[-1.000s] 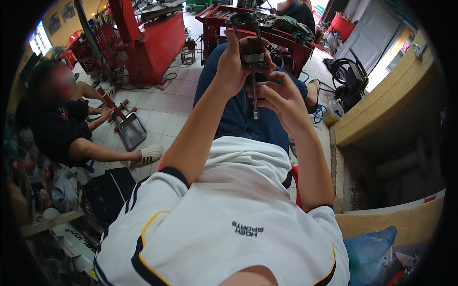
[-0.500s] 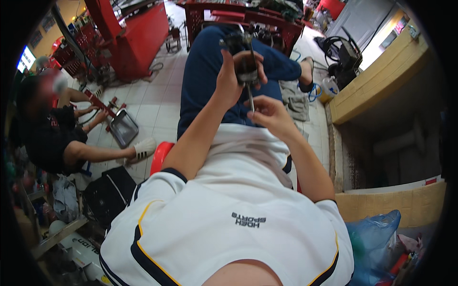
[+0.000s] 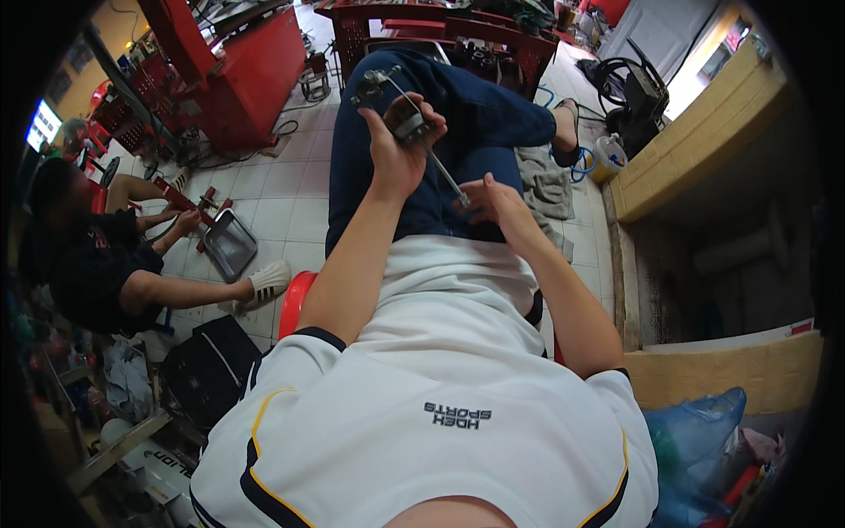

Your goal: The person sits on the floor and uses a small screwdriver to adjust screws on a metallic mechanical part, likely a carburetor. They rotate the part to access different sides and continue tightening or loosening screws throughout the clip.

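My left hand (image 3: 398,154) is closed around a dark metal mechanical part (image 3: 410,128), raised over my thighs. The part has a bracket-like upper end (image 3: 373,84) and a thin bar along one side. A silver rod (image 3: 447,176) with a thicker end slants down from it to the right. My right hand (image 3: 500,208) is beside the rod's lower end, its fingers loosely apart. Whether a fingertip touches the rod, I cannot tell.
A person (image 3: 97,238) sits at the left, hands on a red frame, by a grey tray (image 3: 231,243). Red machinery (image 3: 251,84) and a red workbench (image 3: 352,40) stand ahead. A yellow ledge (image 3: 695,150) runs along the right; a blue plastic bag (image 3: 700,436) lies lower right.
My left hand has tilted the metal part up and to the left. The rod has swung from near-upright to slanting. My right hand's fingers have loosened from their pinch on the rod.
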Demonstrator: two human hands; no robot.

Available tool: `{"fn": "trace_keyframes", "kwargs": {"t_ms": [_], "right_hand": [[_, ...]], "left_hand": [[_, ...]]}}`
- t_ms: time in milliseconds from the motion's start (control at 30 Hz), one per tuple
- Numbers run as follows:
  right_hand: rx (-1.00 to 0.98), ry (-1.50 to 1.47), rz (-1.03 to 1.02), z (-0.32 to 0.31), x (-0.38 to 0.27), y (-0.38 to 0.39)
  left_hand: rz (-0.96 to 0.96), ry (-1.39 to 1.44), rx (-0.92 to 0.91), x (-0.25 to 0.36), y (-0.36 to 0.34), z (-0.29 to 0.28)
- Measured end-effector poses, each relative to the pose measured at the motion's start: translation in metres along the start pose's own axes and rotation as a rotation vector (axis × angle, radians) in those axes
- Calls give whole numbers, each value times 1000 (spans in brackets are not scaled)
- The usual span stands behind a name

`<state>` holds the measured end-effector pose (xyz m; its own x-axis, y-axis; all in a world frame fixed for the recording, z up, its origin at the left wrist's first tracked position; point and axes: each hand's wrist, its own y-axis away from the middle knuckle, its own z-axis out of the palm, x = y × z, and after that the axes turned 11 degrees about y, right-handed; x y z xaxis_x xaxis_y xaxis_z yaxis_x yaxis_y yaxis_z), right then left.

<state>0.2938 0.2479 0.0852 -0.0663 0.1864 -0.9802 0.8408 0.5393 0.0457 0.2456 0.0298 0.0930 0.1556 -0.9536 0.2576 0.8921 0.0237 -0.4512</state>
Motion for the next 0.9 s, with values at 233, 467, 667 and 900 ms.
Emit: {"fn": "trace_keyframes", "kwargs": {"t_ms": [233, 467, 667, 900], "right_hand": [[-101, -130, -74, 5, -10, 7], [55, 32, 15, -7, -11, 5], [122, -37, -142, 11, -29, 11], [89, 247, -37, -6, -33, 14]], "left_hand": [[-151, -115, -109, -21, 6, 32], [-212, -279, -114, -37, 13, 39], [-182, -221, -91, -40, 17, 40], [-142, -204, -34, -38, 16, 43]]}}
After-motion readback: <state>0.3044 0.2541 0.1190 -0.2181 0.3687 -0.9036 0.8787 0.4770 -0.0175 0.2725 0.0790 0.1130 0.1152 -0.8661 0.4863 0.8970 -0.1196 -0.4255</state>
